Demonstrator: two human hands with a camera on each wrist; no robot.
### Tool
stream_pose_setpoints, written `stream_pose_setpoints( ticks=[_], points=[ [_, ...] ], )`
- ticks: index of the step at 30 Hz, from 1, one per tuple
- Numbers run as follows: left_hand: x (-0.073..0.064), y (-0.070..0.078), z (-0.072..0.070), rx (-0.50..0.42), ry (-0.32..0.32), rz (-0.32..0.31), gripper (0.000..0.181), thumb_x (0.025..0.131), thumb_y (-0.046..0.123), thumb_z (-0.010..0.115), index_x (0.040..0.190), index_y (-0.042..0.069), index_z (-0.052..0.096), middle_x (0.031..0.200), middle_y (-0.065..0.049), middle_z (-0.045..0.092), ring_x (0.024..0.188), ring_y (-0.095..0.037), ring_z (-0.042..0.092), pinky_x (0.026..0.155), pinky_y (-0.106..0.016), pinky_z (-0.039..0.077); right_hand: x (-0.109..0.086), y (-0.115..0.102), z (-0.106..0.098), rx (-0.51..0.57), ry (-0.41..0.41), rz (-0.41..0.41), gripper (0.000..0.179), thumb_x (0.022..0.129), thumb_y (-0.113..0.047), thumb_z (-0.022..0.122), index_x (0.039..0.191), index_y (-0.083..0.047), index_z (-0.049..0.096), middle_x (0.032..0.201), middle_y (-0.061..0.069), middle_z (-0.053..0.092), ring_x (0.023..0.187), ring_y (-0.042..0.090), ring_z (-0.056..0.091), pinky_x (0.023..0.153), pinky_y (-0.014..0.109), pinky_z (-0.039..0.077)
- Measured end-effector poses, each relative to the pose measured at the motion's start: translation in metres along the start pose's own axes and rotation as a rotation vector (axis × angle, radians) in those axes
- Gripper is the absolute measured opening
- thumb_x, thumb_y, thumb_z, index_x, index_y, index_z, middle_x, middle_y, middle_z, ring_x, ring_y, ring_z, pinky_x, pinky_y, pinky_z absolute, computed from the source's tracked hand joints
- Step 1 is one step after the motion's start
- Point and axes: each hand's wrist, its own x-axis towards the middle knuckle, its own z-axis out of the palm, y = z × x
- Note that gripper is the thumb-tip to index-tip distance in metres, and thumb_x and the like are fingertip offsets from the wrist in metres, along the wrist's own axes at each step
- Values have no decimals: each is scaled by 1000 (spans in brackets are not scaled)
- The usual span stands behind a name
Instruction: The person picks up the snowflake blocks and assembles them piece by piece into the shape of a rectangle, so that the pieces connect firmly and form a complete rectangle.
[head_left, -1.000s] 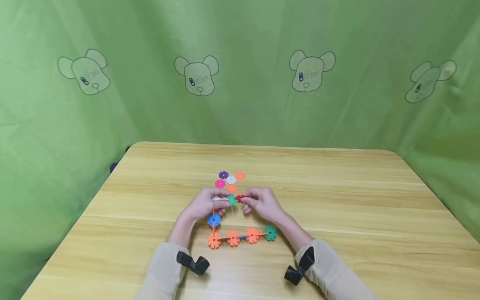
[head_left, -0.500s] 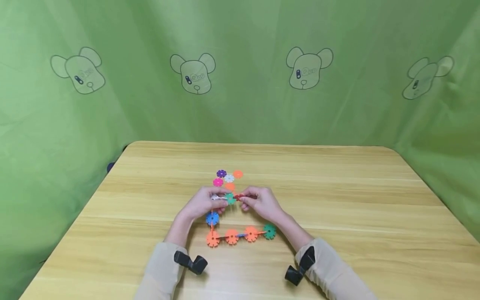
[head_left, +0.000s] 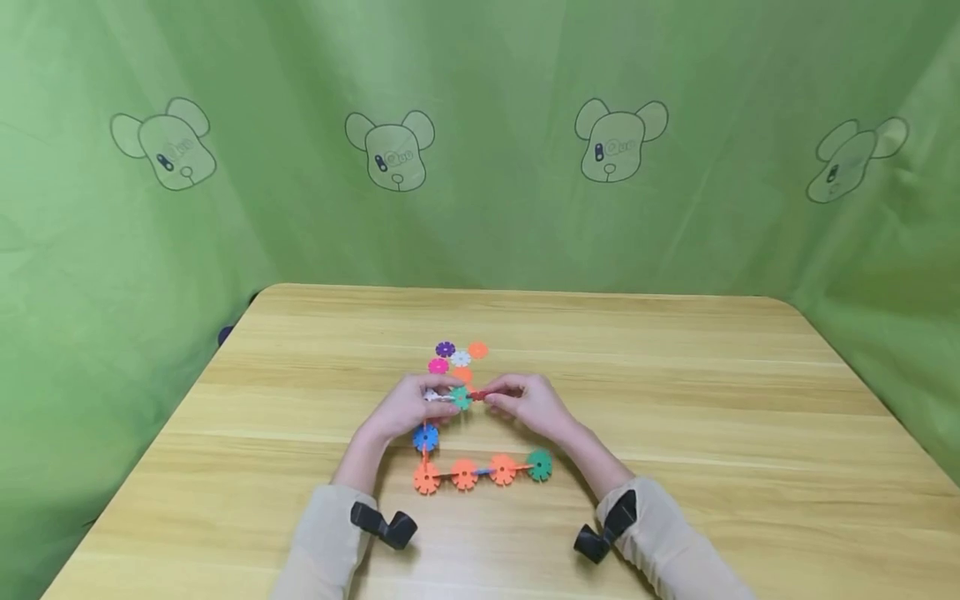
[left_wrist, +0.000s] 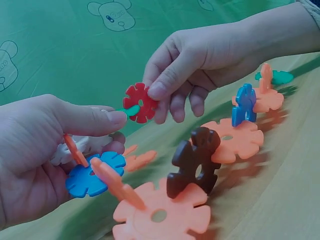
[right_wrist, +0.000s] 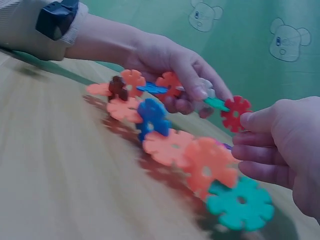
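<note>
My left hand [head_left: 408, 407] pinches a green notched flower disc [right_wrist: 216, 104] between thumb and fingers. A white disc [left_wrist: 92, 145] lies by its palm, partly hidden. My right hand [head_left: 531, 410] pinches a red flower disc [left_wrist: 145, 116] by its edge; the green disc meets the red one at its notched side. From the left hand a linked chain runs down through a blue disc [head_left: 418, 437] to an orange corner disc [head_left: 422, 483]. There it turns right along the table, past a dark brown disc [left_wrist: 186, 165], ending at another green disc [head_left: 534, 471].
Behind the hands lie several loose discs on the wooden table [head_left: 675, 350]: purple [head_left: 446, 343], pink [head_left: 438, 361], white [head_left: 461, 352] and orange [head_left: 477, 350]. A green curtain [head_left: 510, 233] with bear-head drawings hangs beyond the far edge.
The right hand has shifted a little on the red disc, and its lower fingers show less in the head view. The left hand and the chain look nearly the same.
</note>
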Motion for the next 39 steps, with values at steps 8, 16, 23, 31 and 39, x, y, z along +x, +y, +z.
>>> stream_pose_setpoints(
  ticks=[8, 16, 23, 31, 39],
  points=[
    [0, 1, -2, 62, 13, 16, 40, 80, 10, 71, 118, 1, 61, 85, -6, 63, 68, -18, 63, 66, -32, 53, 8, 9, -17, -27, 98, 49, 22, 85, -11, 66, 104, 1, 66, 93, 9, 67, 79, 21, 61, 68, 31, 52],
    [-2, -5, -2, 60, -3, 27, 39, 81, 10, 70, 118, 0, 61, 81, -8, 64, 66, -21, 63, 64, -33, 53, 24, 11, -21, -3, 123, 103, 28, 87, -8, 64, 110, 6, 61, 102, 15, 65, 94, 27, 60, 85, 38, 48],
    [-3, -6, -2, 62, 13, -1, 40, 81, 11, 70, 119, 2, 61, 82, -6, 63, 65, -19, 62, 64, -32, 52, 54, 18, -26, -90, 39, 114, 36, 86, -10, 65, 117, 5, 56, 105, 15, 62, 99, 28, 57, 90, 39, 45],
    [-2, -7, -7, 74, 15, 14, 41, 81, 13, 71, 119, 3, 61, 81, -6, 62, 64, -19, 61, 64, -32, 51, 79, 17, -23, -153, -50, 115, 43, 85, -12, 65, 121, 7, 53, 109, 19, 59, 102, 30, 54, 90, 38, 44],
    [-4, -1, -12, 70, 28, 1, 42, 81, 12, 70, 121, 2, 59, 85, -6, 62, 64, -18, 60, 64, -33, 52, 92, 22, -12, -249, -24, 60, 45, 82, -14, 68, 120, 7, 55, 107, 19, 58, 98, 29, 53, 88, 39, 44]
  ],
)
